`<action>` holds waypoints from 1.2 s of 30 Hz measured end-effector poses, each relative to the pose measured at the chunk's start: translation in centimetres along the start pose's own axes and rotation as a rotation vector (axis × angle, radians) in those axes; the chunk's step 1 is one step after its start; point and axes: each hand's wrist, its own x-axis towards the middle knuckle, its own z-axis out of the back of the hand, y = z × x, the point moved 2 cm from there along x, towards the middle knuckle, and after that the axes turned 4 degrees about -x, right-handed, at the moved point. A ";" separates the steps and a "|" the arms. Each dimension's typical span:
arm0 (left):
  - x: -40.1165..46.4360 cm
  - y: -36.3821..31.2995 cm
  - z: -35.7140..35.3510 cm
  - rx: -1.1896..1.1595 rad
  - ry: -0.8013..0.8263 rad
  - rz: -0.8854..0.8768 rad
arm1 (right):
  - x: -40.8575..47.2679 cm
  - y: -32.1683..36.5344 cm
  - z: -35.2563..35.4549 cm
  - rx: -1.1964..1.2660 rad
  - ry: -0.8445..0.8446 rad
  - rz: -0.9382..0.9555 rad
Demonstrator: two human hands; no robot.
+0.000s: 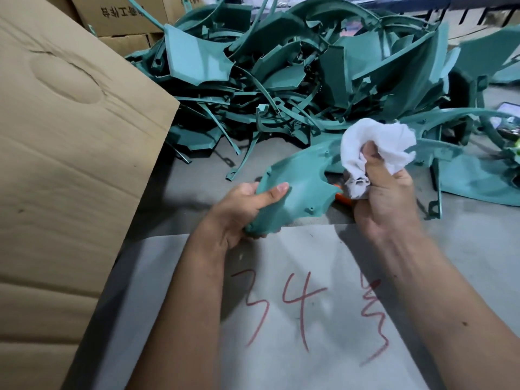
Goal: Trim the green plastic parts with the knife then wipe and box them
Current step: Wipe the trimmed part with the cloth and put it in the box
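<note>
Heap of green parts (295, 66) lay beyond our grip, cardboard box (70, 136) leftward. Our left hand (247, 209) clasped a green panel (295, 181), long axis running up-right; our right hand (385, 192) bunched a white cloth (377, 144) above it.

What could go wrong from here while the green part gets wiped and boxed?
1. The left hand grips the green part only at its near end, so pressure from the white cloth in the right hand may twist it loose.
2. An orange-handled tool, possibly the knife, lies under the part; a finger could catch it.
3. The pile of green parts sits close behind, so wiped and unwiped pieces could mix.
</note>
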 end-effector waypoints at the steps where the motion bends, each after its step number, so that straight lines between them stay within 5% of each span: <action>1: 0.0 0.2 -0.3 0.047 0.014 0.011 | -0.2 -0.4 -0.1 0.017 0.000 -0.029; 10: -1.1 0.5 2.8 -0.098 -0.002 -0.216 | -1.9 -2.1 -2.5 -0.079 0.155 -0.043; 21: -1.3 0.1 3.2 -0.169 -0.145 -0.263 | 0.4 0.5 -0.1 0.075 -0.094 -0.070; 26: -1.3 -0.1 2.2 -0.207 -0.237 -0.298 | 0.4 0.4 0.4 -0.083 -0.249 -0.035; 33: -1.6 -0.5 2.2 -0.373 -0.337 -0.381 | 0.8 0.4 1.8 -0.321 -0.247 -0.033; 36: -1.7 -1.0 4.0 -0.407 -0.364 -0.473 | 1.0 1.3 2.2 -0.180 -0.296 -0.012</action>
